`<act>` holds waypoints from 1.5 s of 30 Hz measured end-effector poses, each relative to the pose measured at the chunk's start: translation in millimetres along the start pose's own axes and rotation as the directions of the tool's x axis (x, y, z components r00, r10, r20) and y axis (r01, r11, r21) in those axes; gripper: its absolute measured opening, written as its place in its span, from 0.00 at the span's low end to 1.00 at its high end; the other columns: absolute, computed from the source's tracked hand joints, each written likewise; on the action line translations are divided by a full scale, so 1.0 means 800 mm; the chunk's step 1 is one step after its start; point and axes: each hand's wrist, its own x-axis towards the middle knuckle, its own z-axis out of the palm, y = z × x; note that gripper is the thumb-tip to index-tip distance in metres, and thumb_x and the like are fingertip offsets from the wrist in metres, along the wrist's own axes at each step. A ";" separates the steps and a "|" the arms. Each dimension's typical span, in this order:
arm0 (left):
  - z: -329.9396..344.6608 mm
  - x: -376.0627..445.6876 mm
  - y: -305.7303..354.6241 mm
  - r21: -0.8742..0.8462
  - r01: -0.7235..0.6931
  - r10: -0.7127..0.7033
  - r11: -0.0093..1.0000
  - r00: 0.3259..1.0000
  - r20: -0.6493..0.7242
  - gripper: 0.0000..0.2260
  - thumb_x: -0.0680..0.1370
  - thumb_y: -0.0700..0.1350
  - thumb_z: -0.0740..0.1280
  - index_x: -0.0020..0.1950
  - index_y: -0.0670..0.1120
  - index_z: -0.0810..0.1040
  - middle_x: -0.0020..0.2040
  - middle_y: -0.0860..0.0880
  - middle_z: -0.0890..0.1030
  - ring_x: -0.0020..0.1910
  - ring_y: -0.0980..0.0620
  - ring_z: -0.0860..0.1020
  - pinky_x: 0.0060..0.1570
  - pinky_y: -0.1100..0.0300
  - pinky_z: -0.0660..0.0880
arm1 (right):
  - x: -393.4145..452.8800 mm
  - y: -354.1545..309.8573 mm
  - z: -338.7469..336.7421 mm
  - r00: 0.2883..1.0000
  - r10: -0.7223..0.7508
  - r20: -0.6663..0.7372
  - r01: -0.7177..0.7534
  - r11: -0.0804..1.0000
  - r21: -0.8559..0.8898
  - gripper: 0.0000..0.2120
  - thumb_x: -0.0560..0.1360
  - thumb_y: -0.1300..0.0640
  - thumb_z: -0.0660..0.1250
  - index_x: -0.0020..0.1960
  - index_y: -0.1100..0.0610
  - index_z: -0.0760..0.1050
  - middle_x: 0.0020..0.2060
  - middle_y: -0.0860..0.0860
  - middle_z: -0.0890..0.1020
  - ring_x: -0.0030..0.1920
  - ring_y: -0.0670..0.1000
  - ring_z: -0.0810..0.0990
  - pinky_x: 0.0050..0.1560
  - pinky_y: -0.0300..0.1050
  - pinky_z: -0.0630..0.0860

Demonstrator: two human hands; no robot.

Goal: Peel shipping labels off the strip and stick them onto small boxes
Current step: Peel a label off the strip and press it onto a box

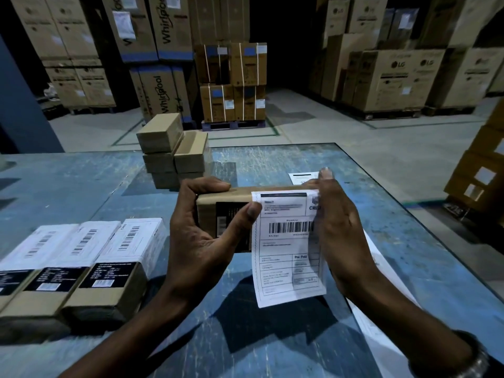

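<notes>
**Label going onto a small box**

Label (289, 246) lies with its top edge on the small box (218, 211) between my hands, its lower half hanging free below the box, above the table (272, 165). My left hand (201, 236) has its grip clamped round the box, thumb on the label's left edge. My right hand (335, 230) has its grip apart, fingers straight, pressing against the label's right side. Left of my left hand stand three labelled boxes (81, 268); beyond it, a stack of plain boxes (171, 148). More label paper (302, 177) lies behind my right hand.
</notes>
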 end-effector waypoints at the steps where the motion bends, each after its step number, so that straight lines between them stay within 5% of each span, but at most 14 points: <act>1: -0.003 -0.006 0.008 -0.046 -0.045 0.046 0.998 0.999 0.022 0.18 0.74 0.52 0.78 0.58 0.53 0.72 0.57 0.55 0.80 0.52 0.55 0.85 0.42 0.63 0.84 | 0.001 0.001 -0.001 1.000 0.016 -0.016 -0.016 1.000 0.009 0.32 0.85 0.34 0.51 0.50 0.61 0.76 0.41 0.58 0.85 0.43 0.52 0.85 0.48 0.49 0.78; 3: -0.004 -0.003 0.002 -0.022 -0.058 0.058 0.998 0.998 0.010 0.19 0.76 0.51 0.78 0.58 0.52 0.72 0.57 0.53 0.78 0.52 0.55 0.85 0.42 0.63 0.84 | 0.003 0.000 -0.003 0.998 0.054 -0.037 -0.052 0.997 0.057 0.32 0.86 0.34 0.49 0.45 0.57 0.79 0.40 0.53 0.88 0.42 0.48 0.87 0.50 0.46 0.80; 6: -0.004 0.002 0.004 -0.006 -0.038 0.038 0.999 0.999 -0.009 0.19 0.75 0.52 0.78 0.58 0.52 0.72 0.57 0.58 0.79 0.52 0.55 0.85 0.42 0.63 0.84 | 0.004 -0.005 -0.005 0.993 0.114 0.022 -0.116 0.983 0.139 0.36 0.82 0.28 0.49 0.43 0.56 0.80 0.45 0.57 0.89 0.49 0.58 0.88 0.62 0.62 0.79; 9: -0.002 0.006 -0.013 -0.035 -0.021 0.020 0.999 0.999 -0.036 0.21 0.73 0.53 0.79 0.59 0.54 0.73 0.57 0.56 0.79 0.55 0.57 0.84 0.46 0.64 0.84 | 0.000 -0.002 -0.005 0.990 0.104 0.097 -0.115 0.986 0.121 0.28 0.79 0.26 0.60 0.47 0.51 0.79 0.46 0.55 0.88 0.52 0.58 0.87 0.61 0.66 0.78; 12: -0.003 0.014 -0.024 -0.025 0.205 -0.203 0.978 0.977 0.063 0.30 0.68 0.60 0.83 0.61 0.48 0.76 0.58 0.52 0.80 0.62 0.55 0.83 0.49 0.68 0.82 | 0.001 0.004 -0.006 0.997 0.064 0.040 -0.067 0.994 0.088 0.14 0.85 0.40 0.62 0.47 0.48 0.75 0.41 0.46 0.84 0.47 0.47 0.83 0.52 0.53 0.77; 15: 0.002 0.010 -0.015 -0.015 0.154 -0.153 0.988 0.988 0.031 0.34 0.70 0.59 0.82 0.70 0.51 0.72 0.64 0.54 0.81 0.66 0.52 0.81 0.55 0.60 0.84 | 0.003 0.002 -0.006 0.995 -0.009 -0.104 0.015 0.998 0.062 0.15 0.88 0.48 0.57 0.51 0.56 0.74 0.42 0.50 0.81 0.43 0.46 0.80 0.45 0.46 0.73; 22: 0.008 0.000 0.032 -0.084 0.238 -0.241 0.968 0.970 -0.028 0.37 0.64 0.67 0.79 0.70 0.65 0.69 0.58 0.70 0.82 0.59 0.67 0.81 0.56 0.65 0.82 | -0.015 -0.004 0.007 0.990 -0.105 -0.093 0.113 0.990 0.082 0.30 0.79 0.23 0.50 0.60 0.46 0.75 0.49 0.52 0.86 0.50 0.53 0.86 0.50 0.54 0.81; 26: 0.006 -0.002 0.035 -0.109 0.217 -0.230 0.970 0.965 -0.128 0.50 0.54 0.74 0.80 0.73 0.58 0.74 0.57 0.68 0.84 0.57 0.65 0.83 0.54 0.65 0.82 | -0.025 -0.011 0.012 0.975 -0.221 -0.018 0.221 0.973 0.058 0.32 0.71 0.21 0.66 0.62 0.44 0.72 0.49 0.41 0.84 0.47 0.44 0.85 0.44 0.38 0.79; 30: 0.014 -0.005 0.033 -0.213 0.214 -0.254 0.953 0.949 -0.184 0.38 0.58 0.60 0.83 0.65 0.54 0.74 0.53 0.59 0.85 0.54 0.58 0.85 0.50 0.64 0.82 | -0.031 -0.011 0.019 0.960 -0.279 -0.034 0.279 0.960 0.001 0.27 0.71 0.35 0.75 0.62 0.45 0.71 0.51 0.39 0.82 0.51 0.47 0.85 0.43 0.41 0.82; 37: 0.018 -0.008 0.035 -0.308 0.219 -0.290 0.926 0.933 -0.211 0.32 0.64 0.55 0.83 0.63 0.52 0.74 0.52 0.53 0.85 0.54 0.52 0.85 0.50 0.59 0.82 | -0.029 -0.001 0.019 0.941 -0.327 -0.090 0.323 0.945 -0.051 0.11 0.80 0.39 0.66 0.58 0.43 0.71 0.42 0.46 0.83 0.39 0.48 0.84 0.34 0.37 0.76; 45: 0.016 -0.001 0.031 -0.289 0.290 -0.365 0.912 0.896 -0.254 0.21 0.74 0.52 0.78 0.62 0.50 0.77 0.52 0.52 0.87 0.53 0.53 0.86 0.47 0.56 0.84 | -0.019 0.009 0.014 0.952 -0.296 -0.071 0.289 0.952 -0.102 0.18 0.85 0.40 0.51 0.60 0.48 0.75 0.39 0.46 0.80 0.37 0.42 0.77 0.35 0.36 0.70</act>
